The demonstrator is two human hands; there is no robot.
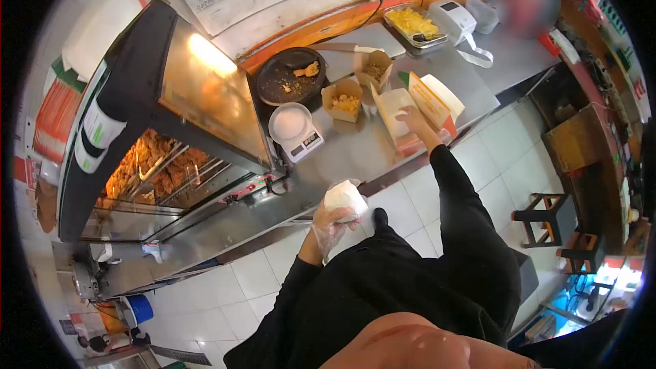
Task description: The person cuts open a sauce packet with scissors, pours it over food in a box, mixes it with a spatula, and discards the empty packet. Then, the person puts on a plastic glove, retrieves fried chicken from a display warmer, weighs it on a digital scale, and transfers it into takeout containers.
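My left hand [333,222], in a clear plastic glove or bag, is closed around a white wrapped bundle [346,200] in front of my body. Farther right, my right hand [412,121] reaches into an open paper box [389,111] on the metal counter; its fingertips are too small to read clearly. An orange and white printed box panel [429,101] stands beside that hand. Left of the box are a small carton with yellowish food [344,102] and another carton with brown filling [374,70].
A digital scale [296,133] and a dark round stone plate [290,76] with fried pieces sit on the counter. The heated display case [174,116] rises at the left. Behind are a tray of yellow food [413,24] and a label printer [452,20]. Black stools [547,219] stand on the floor at right.
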